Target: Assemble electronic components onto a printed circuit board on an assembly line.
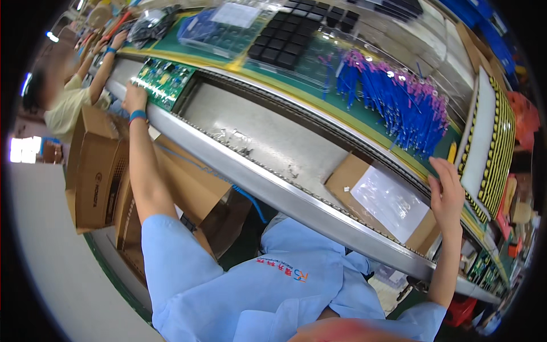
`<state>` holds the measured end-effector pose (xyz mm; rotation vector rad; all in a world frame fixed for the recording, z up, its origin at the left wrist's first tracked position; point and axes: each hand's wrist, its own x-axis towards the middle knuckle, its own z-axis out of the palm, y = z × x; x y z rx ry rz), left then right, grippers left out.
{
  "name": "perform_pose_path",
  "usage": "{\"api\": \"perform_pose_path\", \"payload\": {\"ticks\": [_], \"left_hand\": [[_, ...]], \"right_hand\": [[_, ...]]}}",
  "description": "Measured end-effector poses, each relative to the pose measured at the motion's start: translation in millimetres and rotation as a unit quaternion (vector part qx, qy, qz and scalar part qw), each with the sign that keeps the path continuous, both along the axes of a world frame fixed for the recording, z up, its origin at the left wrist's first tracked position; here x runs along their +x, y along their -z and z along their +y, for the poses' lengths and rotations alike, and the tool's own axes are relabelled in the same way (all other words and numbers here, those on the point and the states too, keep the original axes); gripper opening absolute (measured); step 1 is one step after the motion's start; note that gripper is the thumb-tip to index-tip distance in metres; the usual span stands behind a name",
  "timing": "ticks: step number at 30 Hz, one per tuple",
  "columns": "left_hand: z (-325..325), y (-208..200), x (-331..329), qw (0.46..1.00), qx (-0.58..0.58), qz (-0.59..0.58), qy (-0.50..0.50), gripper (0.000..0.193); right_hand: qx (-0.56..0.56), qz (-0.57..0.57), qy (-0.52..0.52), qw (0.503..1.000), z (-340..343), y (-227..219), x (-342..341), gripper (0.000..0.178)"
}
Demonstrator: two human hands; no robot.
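Observation:
My left hand (135,98) has its fingers curled at the near left corner of a green circuit board (164,81) with many components, which lies across the two rails of the conveyor. A blue band circles that wrist. My right hand (448,191) is raised over the far rail at the right, fingers apart and holding nothing. Close to it are a large bundle of blue wires with pink ends (393,102) and a yellow pen-like object (452,153). A shallow cardboard box (345,175) with a white sheet (390,202) in it sits between the rails, left of my right hand.
Metal conveyor rails (239,158) run diagonally before me. Beyond stand black square parts (285,37) and a clear blue-tinted tray (208,28). Cardboard boxes (94,171) stand at lower left. A yellow-and-black strip roll (498,148) rises at right. Another person (74,108) works at far left.

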<state>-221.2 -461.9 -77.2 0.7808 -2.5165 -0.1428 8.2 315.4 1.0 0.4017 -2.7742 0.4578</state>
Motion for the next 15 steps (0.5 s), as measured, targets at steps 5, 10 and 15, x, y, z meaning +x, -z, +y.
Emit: {"api": "perform_pose_path", "payload": {"ticks": [5,10,15], "left_hand": [[50.7,-0.8,18.6,0.994,-0.069,-0.043,0.072,0.057],[132.5,-23.8,75.5,0.969,-0.12,-0.094,0.193,0.058],[248.1,-57.8,145.2,0.917,-0.084,-0.135,0.365,0.052]], "right_hand": [[-0.027,0.0,-0.016,1.0,-12.9,-9.6,-10.7,0.036],[-0.004,0.072,-0.104,0.992,-33.8,-26.3,-51.6,0.035],[0.026,0.019,-0.101,0.994,-65.0,-40.5,-122.5,0.039]]}}
